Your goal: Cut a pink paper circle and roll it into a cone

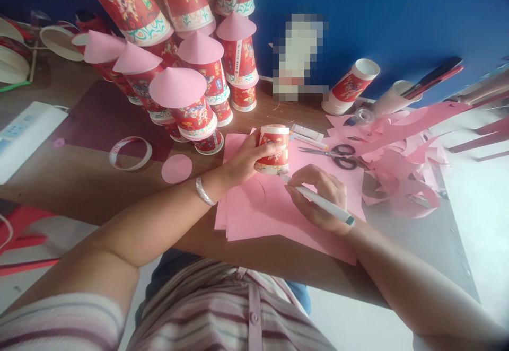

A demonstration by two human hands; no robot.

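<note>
My left hand [248, 157] is wrapped round a red and white paper cup [274, 152], held just over the pink paper sheets [254, 210]. In my right hand [322, 194] is a white marker pen [324, 205] with a dark green end. The pen's tip is close to the cup's lower edge; I cannot tell whether it touches. Left of the cup, a curved dark line shows on the top sheet. Scissors [336, 155] with dark handles lie at the sheets' far right, beside a white tube [308, 133].
Several red paper-cup towers with pink cone tops [178, 87] stand at the back left. A paper ring [130, 153] and pink disc [177, 168] lie left. Pink paper scraps [409, 170] heap at right, near stacked cups [350, 87] and a pen cup [393, 97]. A power strip [29, 133] is far left.
</note>
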